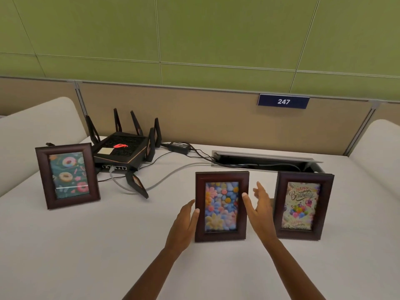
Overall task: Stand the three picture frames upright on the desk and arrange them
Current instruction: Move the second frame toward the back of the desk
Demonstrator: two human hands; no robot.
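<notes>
Three dark wooden picture frames are seen standing upright on the white counter (108,245). The flower frame (221,206) stands at lower centre, flanked by both hands. The left hand (184,226) is held open against the frame's left edge, fingers extended, the thumb touching the wood. The right hand (258,207) is open too, fingers spread, the thumb at the frame's right edge; whether the palm touches cannot be told. Nothing is gripped by either hand.

The birthday frame (303,205) stands just beside it at right, only a narrow gap being left, which is filled by the right hand. The doughnut frame (67,175) stands well apart at centre left, turned slightly, with broad bare counter between it and the flower frame and in the foreground.

Behind, a black router (121,152) with raised antennas is placed near the doughnut frame, cables (164,180) trailing to an open cable tray (266,161) just behind the two right frames. A sign (283,101) reading 247 is fixed on the partition. The frames' rear stands are hidden, and both forearms are cut off at the bottom edge.
</notes>
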